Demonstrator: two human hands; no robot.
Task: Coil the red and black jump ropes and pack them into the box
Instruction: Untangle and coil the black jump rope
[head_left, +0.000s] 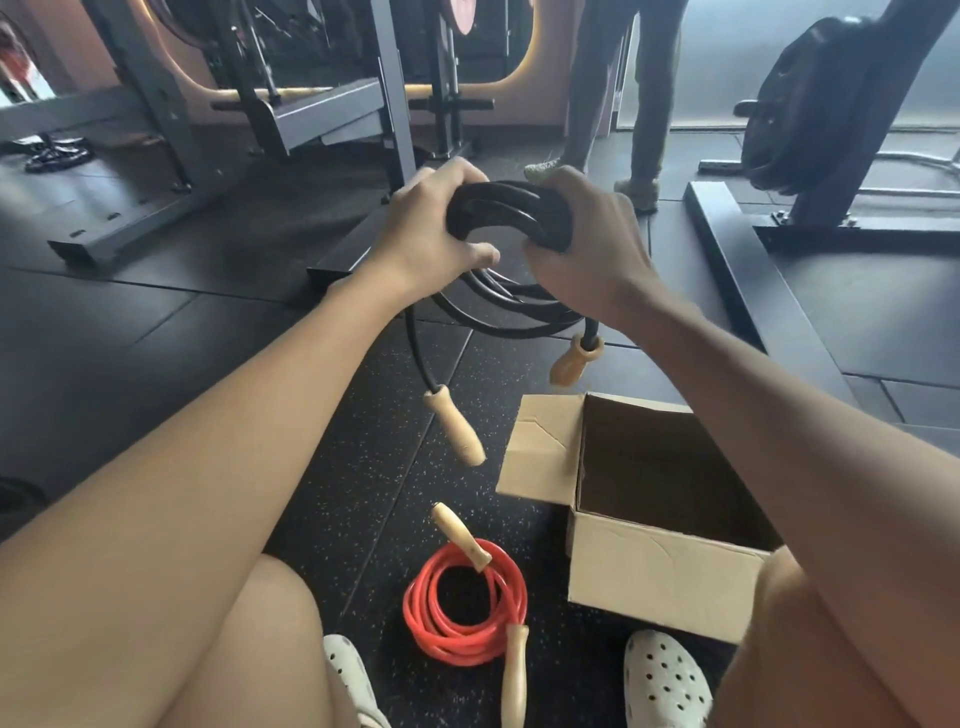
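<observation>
Both hands hold the black jump rope (506, 208) up in front of me as a bundle of loops. My left hand (426, 228) grips its left side and my right hand (587, 244) grips its right side. Its two wooden handles dangle below, one at the left (454, 426) and one at the right (571, 358). The red jump rope (462, 597) lies coiled on the floor between my feet, with its wooden handles at top and bottom. The open cardboard box (654, 571) stands on the floor at the right, with nothing visible inside.
I sit on a dark speckled rubber floor (374, 467). My two white perforated clogs (665, 680) rest near the red rope. Gym machine frames (156, 156) stand at the back and right. Another person's legs (613, 104) are behind the rope.
</observation>
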